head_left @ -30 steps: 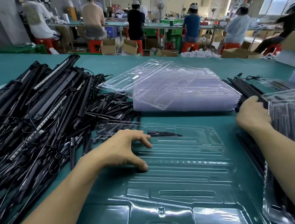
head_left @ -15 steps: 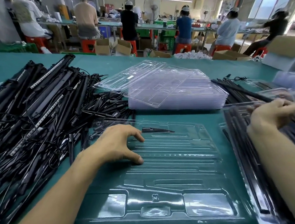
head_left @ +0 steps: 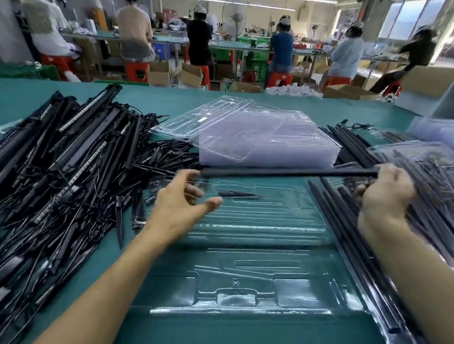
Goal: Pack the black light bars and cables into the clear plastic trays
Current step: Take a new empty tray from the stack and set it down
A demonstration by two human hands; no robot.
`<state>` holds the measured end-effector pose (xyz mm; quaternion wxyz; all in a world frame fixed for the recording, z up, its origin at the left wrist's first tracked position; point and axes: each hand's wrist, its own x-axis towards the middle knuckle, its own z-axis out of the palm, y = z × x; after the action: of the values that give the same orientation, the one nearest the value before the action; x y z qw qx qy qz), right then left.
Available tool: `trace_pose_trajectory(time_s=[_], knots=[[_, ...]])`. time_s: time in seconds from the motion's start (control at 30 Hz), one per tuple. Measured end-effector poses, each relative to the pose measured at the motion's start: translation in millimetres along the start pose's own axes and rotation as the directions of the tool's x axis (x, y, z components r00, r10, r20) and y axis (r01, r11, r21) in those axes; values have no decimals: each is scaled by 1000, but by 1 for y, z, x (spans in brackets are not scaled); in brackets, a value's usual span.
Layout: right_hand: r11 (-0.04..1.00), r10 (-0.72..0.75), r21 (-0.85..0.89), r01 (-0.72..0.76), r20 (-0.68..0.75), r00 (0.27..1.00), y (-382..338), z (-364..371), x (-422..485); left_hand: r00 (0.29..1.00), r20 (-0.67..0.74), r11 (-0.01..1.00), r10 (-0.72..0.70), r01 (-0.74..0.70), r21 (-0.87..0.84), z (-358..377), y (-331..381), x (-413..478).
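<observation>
Tray point(head_left: 255, 264), clear plastic, lies open and flat on the green table point(head_left: 233, 339) directly in front of the person. Its moulded channels are mostly unfilled; one small black pointed part point(head_left: 238, 195) sits in a recess near the far edge.

Single black light bar point(head_left: 288, 173) is held roughly level in the air above the tray's far edge, running left to right.
- Right hand point(head_left: 388, 194): fingers curled round the bar's right end, gripping it.
- Left hand point(head_left: 177, 208): raised above the tray, fingers spread and loosely bent, thumb apart, just beside the bar's left end. Motion blur; cannot tell whether a fingertip touches the bar.

Surroundings:
- Left of tray: large tangled pile of black light bars and cables point(head_left: 56, 163).
- Beyond tray: stack of empty clear trays point(head_left: 267, 147), the top one skewed.
- Right of tray: loose black bars point(head_left: 341, 225) lying side by side, then filled trays point(head_left: 438, 182) under and beyond the right wrist.
- Background: workers point(head_left: 282, 48) seated at a long bench, with cardboard boxes on the floor.
</observation>
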<state>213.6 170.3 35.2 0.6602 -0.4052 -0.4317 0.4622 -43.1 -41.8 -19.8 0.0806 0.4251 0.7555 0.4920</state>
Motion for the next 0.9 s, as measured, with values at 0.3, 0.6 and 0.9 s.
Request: trace_pose_trajectory(time_s=[0.3,0.6,0.9], knots=[[981,113,-163,-106,33,993,14,16,-33,927,-312,963,-206,134,-236,-18,-10,-3],[995,-6,-93,25,196,981,-12,32,-48,896,59,715,439,-389,580,8,36,-20],[997,-70,69,32,667,742,-27,45,-74,951,-135,906,279,-214,364,17,41,-4]])
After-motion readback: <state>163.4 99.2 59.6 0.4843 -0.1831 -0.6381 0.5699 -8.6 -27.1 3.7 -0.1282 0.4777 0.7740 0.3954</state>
